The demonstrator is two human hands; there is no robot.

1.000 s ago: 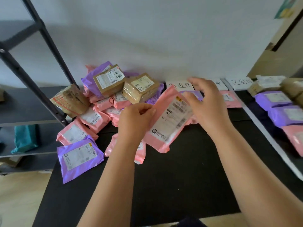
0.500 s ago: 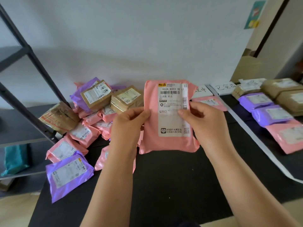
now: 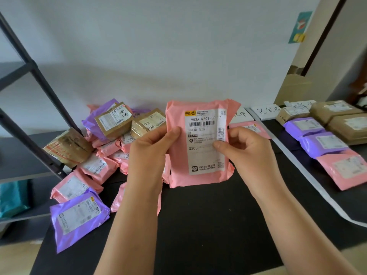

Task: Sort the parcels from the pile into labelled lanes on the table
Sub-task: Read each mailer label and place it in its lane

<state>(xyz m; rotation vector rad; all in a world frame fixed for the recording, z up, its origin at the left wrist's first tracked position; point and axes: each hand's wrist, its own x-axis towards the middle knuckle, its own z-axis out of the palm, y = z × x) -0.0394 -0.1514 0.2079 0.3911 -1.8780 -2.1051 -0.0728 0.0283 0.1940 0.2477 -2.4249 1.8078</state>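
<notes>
Here, a person holds a pink parcel (image 3: 200, 147) upright in both hands above the middle of a black table (image 3: 208, 225), with its printed label facing the camera. The left hand (image 3: 151, 149) pinches the parcel's left edge, thumb on the front and fingers behind. The right hand (image 3: 246, 149) pinches the right edge the same way, thumb on the label.

At the far left lies the unsorted pile (image 3: 111, 135): many pink and purple mailers with brown boxes on top, spilling toward the near left. On the right, beyond a white strip (image 3: 309, 175), sit sorted parcels: purple mailers (image 3: 319, 143), a pink mailer (image 3: 345, 169) and brown cartons (image 3: 345, 124), with a handwritten card (image 3: 267, 112) at the far edge. Another pink packet (image 3: 250, 128) lies in the middle lane, just behind the right hand.

Sorting looks under way but far from finished: most parcels are in the pile, and the held one is not yet in a lane.
</notes>
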